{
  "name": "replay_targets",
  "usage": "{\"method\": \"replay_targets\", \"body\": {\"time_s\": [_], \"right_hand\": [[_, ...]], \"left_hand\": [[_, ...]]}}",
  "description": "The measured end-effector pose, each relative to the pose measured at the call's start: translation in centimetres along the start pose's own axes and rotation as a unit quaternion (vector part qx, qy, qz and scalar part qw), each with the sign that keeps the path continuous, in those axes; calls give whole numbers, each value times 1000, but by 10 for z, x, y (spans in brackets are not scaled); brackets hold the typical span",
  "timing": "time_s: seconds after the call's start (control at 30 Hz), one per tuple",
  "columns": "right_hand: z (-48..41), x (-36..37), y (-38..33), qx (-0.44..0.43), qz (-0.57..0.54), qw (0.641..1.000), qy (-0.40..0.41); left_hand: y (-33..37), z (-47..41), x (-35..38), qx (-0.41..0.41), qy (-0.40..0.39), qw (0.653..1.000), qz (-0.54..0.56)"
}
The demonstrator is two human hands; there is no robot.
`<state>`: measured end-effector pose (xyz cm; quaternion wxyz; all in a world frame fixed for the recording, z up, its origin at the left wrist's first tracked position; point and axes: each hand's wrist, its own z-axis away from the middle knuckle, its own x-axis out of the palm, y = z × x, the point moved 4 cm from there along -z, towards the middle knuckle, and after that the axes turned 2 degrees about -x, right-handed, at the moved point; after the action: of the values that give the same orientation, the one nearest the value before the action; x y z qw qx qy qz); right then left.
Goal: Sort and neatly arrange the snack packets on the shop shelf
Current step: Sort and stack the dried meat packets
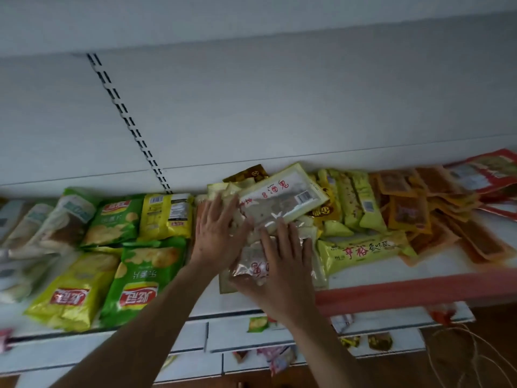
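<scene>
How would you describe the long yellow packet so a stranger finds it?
Start at the shelf's red front strip. Just behind it, right of the right hand, lies the long yellow packet. Unlike the yellow packets behind it, it lies crosswise and bears red characters.

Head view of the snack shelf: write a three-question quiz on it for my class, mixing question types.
1. True or false: the left hand and right hand hang in the air, touching no packet.
2. The orange packets lie: A, left of the hands; B, right of the hands; C, on a lower shelf.
3. Fill in: the front strip beside the right hand is ___.
Key: 1 false, both lie on the clear packets; 2 B; 3 red.
</scene>
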<state>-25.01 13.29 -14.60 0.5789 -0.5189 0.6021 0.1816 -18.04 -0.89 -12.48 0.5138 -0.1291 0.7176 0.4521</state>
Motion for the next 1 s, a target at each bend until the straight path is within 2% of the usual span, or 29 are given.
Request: {"method": "replay_targets", "body": {"time_s": [0.07,0.2,0.33,0.5,0.57,0.67,0.73,0.8,0.87,0.93,1.0], "right_hand": [[1,1,0,1,5,1000,-8],[4,-2,-2,3,-2,1000,2],[5,-6,-4,4,-5,1000,6],[5,-14,-11,-14,-1,999,32],[7,-17,-14,-16,-23,998,55],[8,-23,-18,4,-80,992,97],[8,-30,-20,34,-121,984,129],[7,-37,-21,55,-148,980,123],[5,-42,-20,54,-151,982,102],[1,-47,-18,57,-166,980,95],[-2,-54,-11,84,-219,967,102]], "left_hand": [[-5,0,7,-9,-28,1000,2],[-9,4,11,-21,-28,999,8],[-8,7,6,-29,24,999,27],[-8,12,0,-30,76,989,122],[-12,16,0,-48,78,979,182],[-15,19,-5,-35,72,945,316],[-14,18,-11,-19,68,946,315],[-15,17,-13,-9,42,969,242],[-13,20,-12,-6,10,975,222],[-10,23,-9,-12,-15,961,275],[-4,24,-10,-20,7,937,349]]}}
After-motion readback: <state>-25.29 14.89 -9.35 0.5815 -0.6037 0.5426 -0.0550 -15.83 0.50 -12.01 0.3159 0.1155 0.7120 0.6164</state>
